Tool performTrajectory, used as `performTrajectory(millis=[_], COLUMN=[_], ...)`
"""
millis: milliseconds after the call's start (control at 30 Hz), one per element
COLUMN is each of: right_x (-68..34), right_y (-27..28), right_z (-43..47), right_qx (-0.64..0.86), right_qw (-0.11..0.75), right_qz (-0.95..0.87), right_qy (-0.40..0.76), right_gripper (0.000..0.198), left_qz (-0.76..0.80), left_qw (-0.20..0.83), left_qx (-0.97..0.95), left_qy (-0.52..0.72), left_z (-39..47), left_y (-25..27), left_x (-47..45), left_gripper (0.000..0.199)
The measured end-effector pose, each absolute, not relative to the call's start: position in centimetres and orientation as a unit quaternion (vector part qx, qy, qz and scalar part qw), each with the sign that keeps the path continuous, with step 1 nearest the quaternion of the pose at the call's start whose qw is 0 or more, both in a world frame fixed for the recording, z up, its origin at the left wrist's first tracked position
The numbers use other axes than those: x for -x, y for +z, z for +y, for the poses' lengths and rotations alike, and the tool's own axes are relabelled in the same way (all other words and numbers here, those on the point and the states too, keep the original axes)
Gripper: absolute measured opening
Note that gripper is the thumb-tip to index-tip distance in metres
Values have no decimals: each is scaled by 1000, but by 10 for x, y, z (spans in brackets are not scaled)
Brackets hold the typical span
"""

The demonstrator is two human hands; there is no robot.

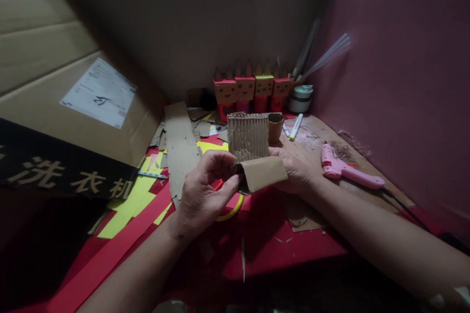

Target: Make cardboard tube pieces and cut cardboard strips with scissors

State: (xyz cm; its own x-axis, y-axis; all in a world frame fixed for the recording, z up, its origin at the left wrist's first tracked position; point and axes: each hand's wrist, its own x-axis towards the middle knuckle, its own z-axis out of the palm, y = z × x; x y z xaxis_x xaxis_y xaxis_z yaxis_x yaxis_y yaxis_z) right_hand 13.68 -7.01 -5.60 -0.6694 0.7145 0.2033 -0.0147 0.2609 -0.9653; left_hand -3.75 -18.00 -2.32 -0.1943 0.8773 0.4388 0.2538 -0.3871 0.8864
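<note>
Between my hands is a bent cardboard piece point(266, 173), with a smooth folded part in front and a ribbed panel point(248, 136) standing upright behind it. My left hand point(211, 181) pinches its left edge between thumb and fingers. At the right end, my right hand point(293, 168) grips it from behind, most of its fingers hidden by the cardboard. Whether the ribbed panel is joined to the folded part I cannot tell. Below my left hand shows part of a yellow ring-shaped thing point(232, 212). A small brown cup point(275, 128) stands just behind the ribbed panel.
Several cardboard figures with drawn faces point(244, 89) stand at the back wall. A pink glue gun point(348, 168) with a cord lies right, near a marker point(295, 127) and a lidded jar point(301, 99). A large carton point(73, 73) rises left, beside yellow paper strips point(137, 200) and a cardboard strip point(179, 142).
</note>
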Motion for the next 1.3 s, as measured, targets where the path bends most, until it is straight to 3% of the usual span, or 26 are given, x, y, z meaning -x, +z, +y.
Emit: performTrajectory(millis=[233,367,567,800,1033,1300], right_x=[-126,-122,-119,-119,-125,-127], right_y=[-42,-37,-31,-26,-27,-22], right_z=[-81,-86,-91,-91,-88,-90], right_qx=[196,182,170,152,146,134], right_qw=[297,287,312,314,314,301], right_qz=[-579,-535,-534,-562,-599,-645], right_qy=[734,773,768,750,722,689], right_gripper=[35,33,29,32,28,27], left_qz=[536,551,564,537,553,554], left_qw=[297,284,278,374,246,234], left_qx=[-552,-534,-502,-455,-523,-535], left_qy=[566,575,594,604,601,593], left_z=[-178,-177,-174,-172,-173,-176], left_y=[-31,-29,-27,-24,-34,-36], left_x=[42,42,41,38,40,42], left_gripper=[3,4,10,19,8,8])
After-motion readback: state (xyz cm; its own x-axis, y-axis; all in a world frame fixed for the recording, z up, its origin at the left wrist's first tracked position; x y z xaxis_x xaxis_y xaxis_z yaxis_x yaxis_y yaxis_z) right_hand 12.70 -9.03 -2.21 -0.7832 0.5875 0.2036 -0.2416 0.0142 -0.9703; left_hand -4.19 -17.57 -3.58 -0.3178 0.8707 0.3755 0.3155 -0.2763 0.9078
